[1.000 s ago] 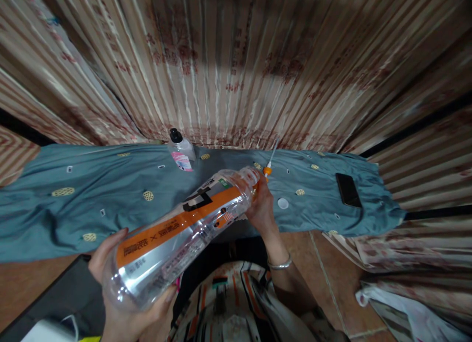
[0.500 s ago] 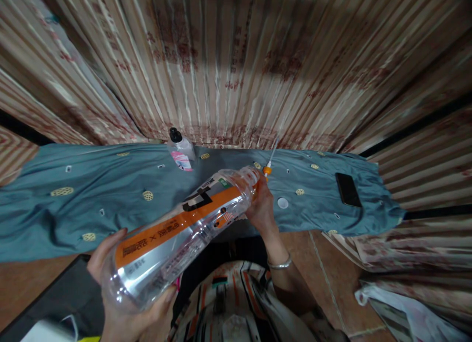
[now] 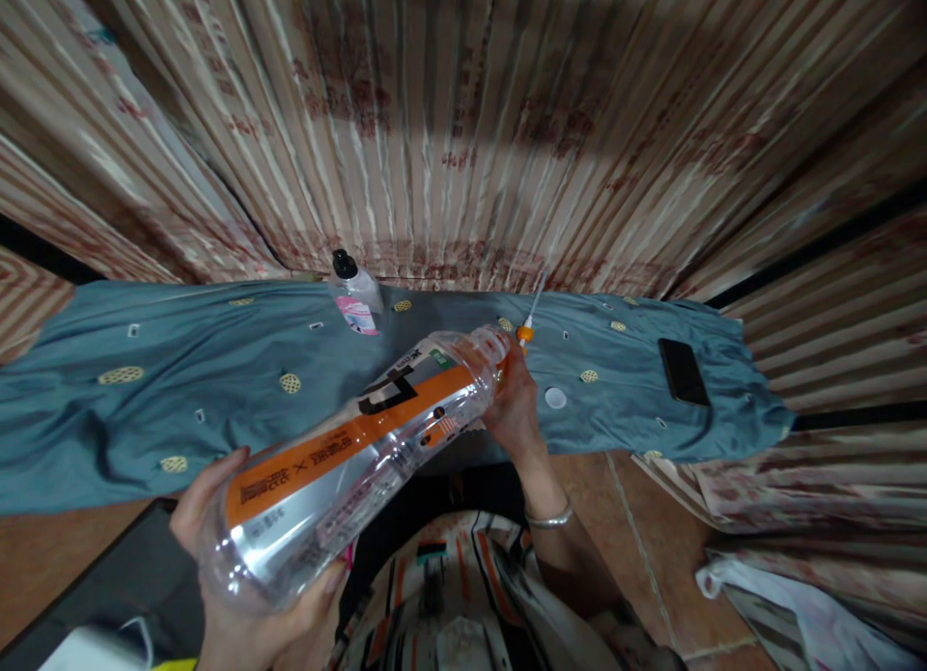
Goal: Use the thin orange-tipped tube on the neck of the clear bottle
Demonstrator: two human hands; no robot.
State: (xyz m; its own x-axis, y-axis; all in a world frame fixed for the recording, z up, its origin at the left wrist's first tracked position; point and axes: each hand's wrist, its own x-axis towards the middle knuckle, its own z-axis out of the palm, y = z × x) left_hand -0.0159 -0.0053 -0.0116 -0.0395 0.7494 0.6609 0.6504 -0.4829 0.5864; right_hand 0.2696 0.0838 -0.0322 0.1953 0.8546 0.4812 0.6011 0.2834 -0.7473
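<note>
A large clear plastic bottle [image 3: 348, 459] with an orange and silver label lies slanted across my view, its uncapped mouth toward the upper right. My left hand [image 3: 253, 603] cups its base, fingers wrapped on both sides. Up by the neck, my right hand [image 3: 516, 405] is closed, with a pump head [image 3: 525, 334] with an orange collar and a thin clear tube sticking out past its fingers. Part of that grip is hidden behind the bottle neck; whether the fingers also bear on the bottle I cannot tell. Below them a small white disc [image 3: 555, 398] rests on the cloth.
On the teal cloth [image 3: 238, 362] stands a clear bottle with a black top and pink label [image 3: 356, 299]. A black phone [image 3: 684, 372] lies to the right. Pleated curtains [image 3: 463, 169] rise behind. At lower left is a dark surface [image 3: 137, 574], at lower right a white plastic bag [image 3: 803, 603].
</note>
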